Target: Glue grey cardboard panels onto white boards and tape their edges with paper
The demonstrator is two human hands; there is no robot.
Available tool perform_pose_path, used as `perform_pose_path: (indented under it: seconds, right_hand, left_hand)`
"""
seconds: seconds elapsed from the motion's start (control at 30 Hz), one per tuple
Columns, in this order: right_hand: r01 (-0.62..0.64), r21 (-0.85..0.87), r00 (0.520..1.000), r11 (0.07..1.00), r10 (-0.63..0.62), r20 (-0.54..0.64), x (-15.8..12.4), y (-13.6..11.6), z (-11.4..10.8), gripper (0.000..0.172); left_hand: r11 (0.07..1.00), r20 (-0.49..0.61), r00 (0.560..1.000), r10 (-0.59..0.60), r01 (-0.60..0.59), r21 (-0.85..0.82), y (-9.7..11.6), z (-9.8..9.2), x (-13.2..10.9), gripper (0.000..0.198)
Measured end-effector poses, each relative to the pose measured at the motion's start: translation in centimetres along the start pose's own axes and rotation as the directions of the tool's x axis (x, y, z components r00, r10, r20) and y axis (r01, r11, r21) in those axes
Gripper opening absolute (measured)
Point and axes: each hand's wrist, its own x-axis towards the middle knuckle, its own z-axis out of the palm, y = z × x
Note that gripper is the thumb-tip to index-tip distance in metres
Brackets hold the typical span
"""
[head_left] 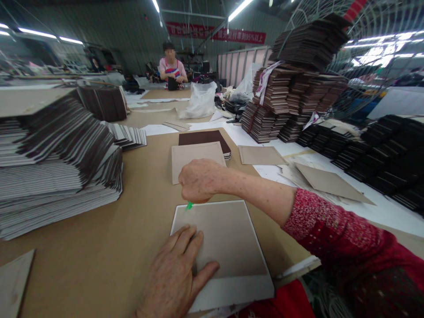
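Note:
A flat beige board (232, 238) with a pale border lies at the table's near edge, on top of something whitish. My left hand (179, 269) rests flat on its left part, fingers stretched out and thumb apart. Over the far left corner my right hand (202, 179) is closed in a fist. From beneath that fist pokes the bright green end of a small tool (189, 206), close to the board's far edge. The rest of the tool is hidden in the fingers, so its kind cannot be made out. Just beyond lies another beige sheet (195, 152), overlapping a dark brown stack (205, 139).
Tall piles of dark-and-white panels (59, 168) stand at the left. Brown bundles (278, 97) and black stacks (374, 154) line the right. Loose beige sheets (261, 155) lie right of centre. A plastic bag (200, 99) and a seated person (172, 68) are farther back.

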Motion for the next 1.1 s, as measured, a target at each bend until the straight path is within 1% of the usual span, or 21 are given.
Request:
perform_pose_path:
  seconds: [0.27, 0.47, 0.6, 0.77, 0.97, 1.1]
  right_hand:
    - [-0.038, -0.028, 0.999, 0.999, 0.039, 0.036, -1.4, 1.3, 0.1, 0.030]
    - [-0.096, -0.041, 0.992, 0.994, 0.099, 0.072, -3.3, 2.2, -0.3, 0.030]
    - [-0.113, -0.047, 0.990, 0.992, 0.117, 0.077, -3.9, 2.6, -0.4, 0.028]
    - [-0.116, -0.005, 0.992, 0.993, 0.116, 0.043, -2.8, 1.8, -0.1, 0.029]
    - [-0.064, 0.046, 0.998, 0.997, 0.063, 0.009, -0.4, 0.1, 0.4, 0.029]
    - [-0.038, 0.060, 0.999, 0.997, 0.038, -0.002, 0.3, -0.3, 0.4, 0.031]
  left_hand:
    - [1.000, -0.010, 1.000, -0.003, 0.003, 0.005, -0.2, 0.1, -0.2, 0.057]
    - [0.999, -0.039, 0.999, 0.029, -0.028, 0.031, -0.3, 0.2, -0.2, 0.058]
    - [0.998, -0.055, 0.998, 0.042, -0.040, 0.046, -0.5, 0.4, -0.2, 0.058]
    - [0.998, -0.055, 0.997, 0.048, -0.045, 0.049, -0.6, 0.6, -0.1, 0.058]
    - [0.999, -0.045, 0.999, 0.024, -0.023, 0.036, -0.5, 0.6, -0.2, 0.057]
    - [0.999, -0.040, 0.999, 0.025, -0.024, 0.024, -0.3, 0.5, -0.1, 0.058]
